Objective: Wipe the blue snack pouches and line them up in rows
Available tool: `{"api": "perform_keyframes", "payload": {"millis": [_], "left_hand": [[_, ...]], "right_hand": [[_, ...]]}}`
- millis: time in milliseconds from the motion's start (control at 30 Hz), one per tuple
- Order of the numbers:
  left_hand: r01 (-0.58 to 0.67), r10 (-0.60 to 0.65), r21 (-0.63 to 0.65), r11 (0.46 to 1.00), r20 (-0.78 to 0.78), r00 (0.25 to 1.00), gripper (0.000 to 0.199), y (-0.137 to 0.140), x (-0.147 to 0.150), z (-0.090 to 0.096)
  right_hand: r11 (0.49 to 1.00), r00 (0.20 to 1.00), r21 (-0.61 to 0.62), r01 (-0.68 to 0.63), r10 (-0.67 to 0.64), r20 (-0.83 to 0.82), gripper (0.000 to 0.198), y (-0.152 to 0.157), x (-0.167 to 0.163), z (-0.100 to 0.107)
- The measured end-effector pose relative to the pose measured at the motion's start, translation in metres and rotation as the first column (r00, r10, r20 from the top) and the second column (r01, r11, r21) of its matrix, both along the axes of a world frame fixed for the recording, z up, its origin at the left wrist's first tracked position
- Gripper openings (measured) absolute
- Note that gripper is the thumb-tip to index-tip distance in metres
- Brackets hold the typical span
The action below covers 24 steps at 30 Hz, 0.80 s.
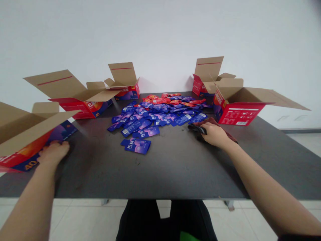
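Observation:
At the near left, my left hand [54,153] is pressed against the lower front of a red and blue cardboard box [25,154], its fingers bent and partly hidden. That box has its flaps up and is cut off by the picture's edge. My right hand [215,134] is closed on a dark brown cloth [229,136] lying on the table. A black, shiny part [196,129] sticks out to the left under its fingers; I cannot make out what it is. Between my hands lies a loose pile of purple sachets [160,117], with one purple sachet [136,145] apart in front.
Red sachets [163,100] lie at the back of the pile. Open boxes stand at mid left [85,108], back left [127,93], back right [199,87] and right [238,113]. The dark table [160,174] meets a white wall behind; its front edge is near my legs.

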<state>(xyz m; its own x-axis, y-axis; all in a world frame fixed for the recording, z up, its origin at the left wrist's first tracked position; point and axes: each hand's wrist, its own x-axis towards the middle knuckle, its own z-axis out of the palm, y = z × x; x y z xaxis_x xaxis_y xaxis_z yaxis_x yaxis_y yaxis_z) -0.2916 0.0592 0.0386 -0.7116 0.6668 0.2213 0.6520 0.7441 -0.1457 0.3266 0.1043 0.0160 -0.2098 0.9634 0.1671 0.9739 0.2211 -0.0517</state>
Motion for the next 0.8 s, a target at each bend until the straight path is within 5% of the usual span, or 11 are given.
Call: {"api": "perform_keyframes", "payload": {"millis": [133,233,400,467,533,567,600,733,800], "left_hand": [[-0.033,0.033,0.000,0.999,0.092,0.995,0.062,0.006,0.006,-0.013],[0.186,-0.191,0.047,0.981,0.138,0.972,0.045,0.012,0.028,-0.012],[0.458,-0.479,0.158,0.875,0.150,0.865,0.039,0.014,0.078,0.001],[0.668,-0.682,0.154,0.728,0.257,0.684,0.040,0.011,0.101,0.001],[0.867,-0.834,0.180,0.465,0.420,0.359,0.051,0.007,0.123,-0.007],[0.907,-0.837,0.153,0.393,0.469,0.283,0.054,0.005,0.133,-0.012],[0.924,-0.830,0.107,0.367,0.485,0.274,0.055,0.002,0.142,-0.018],[0.889,-0.823,-0.070,0.453,0.349,0.448,0.052,-0.016,0.173,-0.040],[0.891,-0.851,-0.068,0.448,0.273,0.449,0.051,-0.031,0.192,-0.045]], "right_hand": [[1.000,1.000,0.008,-0.001,0.001,-0.009,0.026,0.001,0.001,-0.001],[1.000,1.000,0.015,-0.011,0.010,0.007,0.026,0.001,0.001,-0.001],[1.000,1.000,0.005,-0.009,0.008,0.013,0.028,0.001,0.002,0.000],[1.000,1.000,0.001,-0.012,0.012,0.010,0.029,0.001,0.002,0.000],[1.000,1.000,0.009,-0.015,0.015,0.010,0.030,0.000,0.002,0.001],[1.000,1.000,0.017,-0.015,0.015,0.011,0.030,0.000,0.001,0.001],[1.000,1.000,0.025,-0.012,0.012,0.012,0.031,-0.001,0.000,0.002],[0.997,0.998,0.045,0.070,-0.070,-0.010,0.033,-0.005,-0.006,0.005],[0.991,0.992,0.041,0.124,-0.123,-0.029,0.034,-0.007,-0.010,0.007]]}}
